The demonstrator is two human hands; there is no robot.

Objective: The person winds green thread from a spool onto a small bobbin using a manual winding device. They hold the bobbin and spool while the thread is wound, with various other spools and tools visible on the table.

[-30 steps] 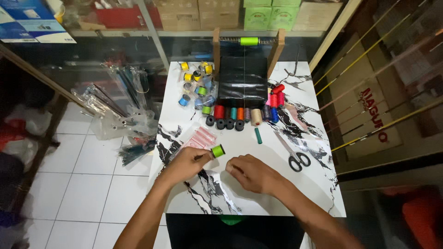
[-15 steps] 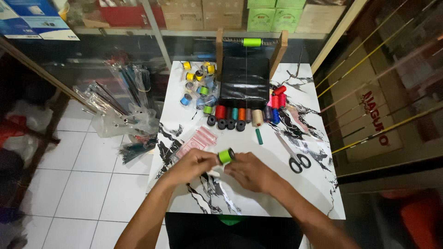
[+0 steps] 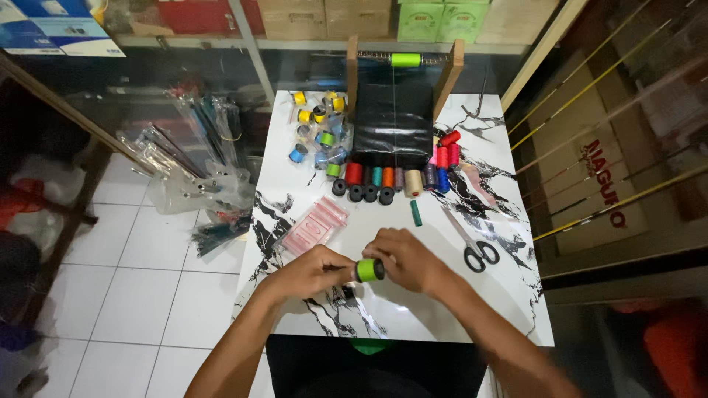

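A white tiled floor fills the room from 7 to 9 o'clock, with shelves of cardboard boxes along 12. At centre stands a glossy white table veined in black like marble. At its 12 o'clock end a wooden frame carries a neon green reel over a shiny black sheet. Below that runs a row of thread spools in red, orange, cream and blue, with small yellow and blue bobbins heaped at 11. A pink plastic packet lies flat at 9, black-handled scissors at 3.

At the table's middle, towards 6, the left hand and right hand meet just above the surface. Both pinch a small cylindrical green spool with black ends, fingers pressed on it from either side.
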